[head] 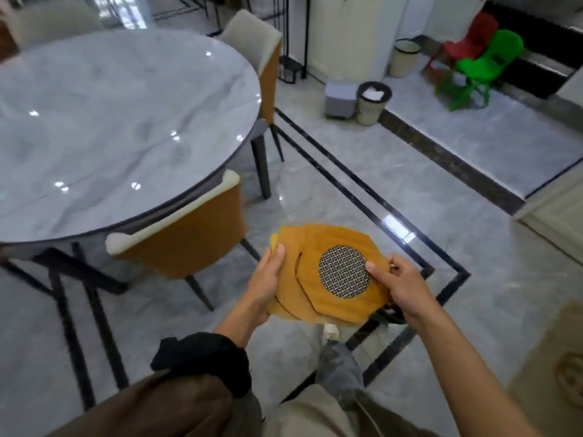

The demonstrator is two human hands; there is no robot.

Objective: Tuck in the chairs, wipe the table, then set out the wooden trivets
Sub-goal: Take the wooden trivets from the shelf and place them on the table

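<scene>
Over the floor, left hand and right hand clasp the fanned trivets by their edges; a slack grip could drop one.

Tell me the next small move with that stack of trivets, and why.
Probably step toward the round grey marble table and lay down the top, mesh-centred trivet. The left hand and right hand hold the fanned stack of orange wooden trivets above the floor, short of the tabletop, and the orange-backed chair looks tucked in.
</scene>
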